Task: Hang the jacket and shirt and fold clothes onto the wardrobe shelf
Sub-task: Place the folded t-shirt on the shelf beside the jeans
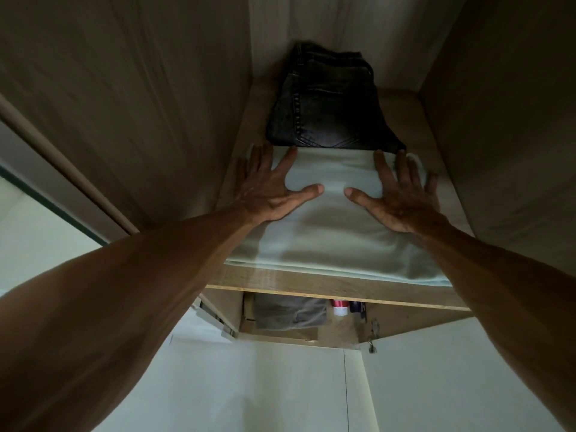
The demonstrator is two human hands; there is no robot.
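Both hands lie flat with the fingers spread wide and straight, and they hold nothing. The left hand (268, 191) presses on the left part of a pale folded garment (330, 235), and the right hand (402, 194) presses on its right part. The two thumbs point toward each other, near but apart. The garment lies under the palms on the wooden shelf (280, 279), and its near edge comes up to the front edge of the shelf. Just beyond the fingertips a pair of folded dark jeans (330, 110) lies on the same shelf, touching the far edge of the pale garment. Outside each hand rise the brown side walls (140, 104) of the wardrobe. Below the wrists, under the shelf, a lower compartment holds a folded grey cloth (290, 311) and, just beside it toward the right hand's side, a small red and white container (337, 307).
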